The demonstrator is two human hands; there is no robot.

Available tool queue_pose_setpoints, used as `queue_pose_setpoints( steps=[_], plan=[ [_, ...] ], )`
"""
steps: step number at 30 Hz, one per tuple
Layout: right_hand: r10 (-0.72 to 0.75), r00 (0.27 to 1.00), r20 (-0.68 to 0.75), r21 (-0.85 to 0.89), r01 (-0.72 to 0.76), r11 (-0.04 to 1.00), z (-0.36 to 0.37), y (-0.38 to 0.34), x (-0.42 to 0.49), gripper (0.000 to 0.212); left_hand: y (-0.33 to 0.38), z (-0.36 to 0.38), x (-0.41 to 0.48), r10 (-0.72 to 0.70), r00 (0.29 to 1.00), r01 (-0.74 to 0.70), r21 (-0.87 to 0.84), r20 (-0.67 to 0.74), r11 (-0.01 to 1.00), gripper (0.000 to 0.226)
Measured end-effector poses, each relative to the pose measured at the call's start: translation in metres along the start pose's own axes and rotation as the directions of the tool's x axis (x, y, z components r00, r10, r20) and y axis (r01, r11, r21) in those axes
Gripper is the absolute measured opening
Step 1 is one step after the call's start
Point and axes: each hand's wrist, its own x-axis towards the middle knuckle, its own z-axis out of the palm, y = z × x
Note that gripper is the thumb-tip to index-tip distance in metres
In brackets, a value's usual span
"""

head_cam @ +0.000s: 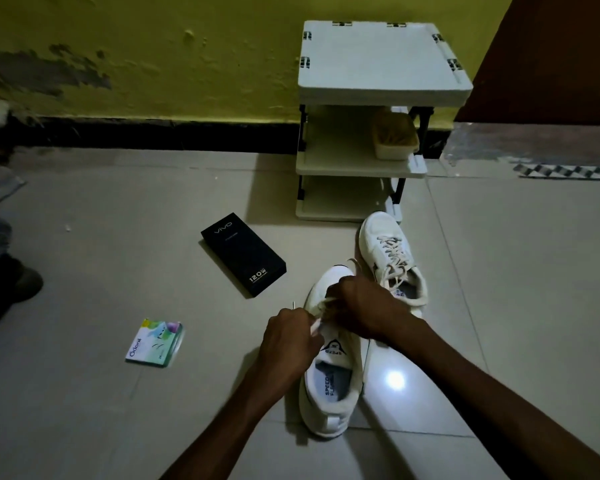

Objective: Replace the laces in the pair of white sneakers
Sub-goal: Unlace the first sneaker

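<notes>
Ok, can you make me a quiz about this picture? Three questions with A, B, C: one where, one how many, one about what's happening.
1. Where is the black box?
A on a chair; B inside a sneaker; C on the floor
2. How many white sneakers are there?
A two; B one; C four
3. The left hand is:
A flat on the floor; B pinching a lace; C holding a cup

Answers:
1 C: the box lies on the tiles, left of the shoes.
2 A: the near sneaker and the far sneaker.
3 B: its fingers are curled round the lace end.
</notes>
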Motion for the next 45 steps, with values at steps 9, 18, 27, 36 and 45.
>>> queue_pose_setpoints(
  steps=[9,18,27,36,45],
  plan=[
    [-0.192,0.966,-0.175,-0.497,0.082,0.864,0.013,-0.012,-0.004,0.029,0.003,-0.001,-0.001,0.000,1.000,0.000,0.013,0.010,1.000,0.026],
    [0.121,0.629,-0.768,0.061,-0.117,0.991,-0.051,0.011,0.005,0.011,0.008,0.002,-0.005,0.006,1.000,-0.004,0.123,-0.012,0.992,0.022],
    [0.037,0.998,0.052,0.163,-0.045,0.986,-0.004,0.001,-0.008,0.018,0.003,0.002,-0.004,-0.002,1.000,0.004,0.058,-0.025,0.998,0.024],
    [-0.067,0.998,-0.009,-0.399,0.058,0.915,0.005,-0.025,-0.011,0.020,0.007,-0.002,-0.006,0.004,1.000,-0.004,0.035,-0.005,0.999,0.023],
    [0.017,0.811,-0.585,-0.152,-0.130,0.980,-0.082,-0.008,0.010,0.023,0.007,-0.005,-0.017,-0.004,1.000,0.003,0.022,0.019,1.000,0.021]
  ],
)
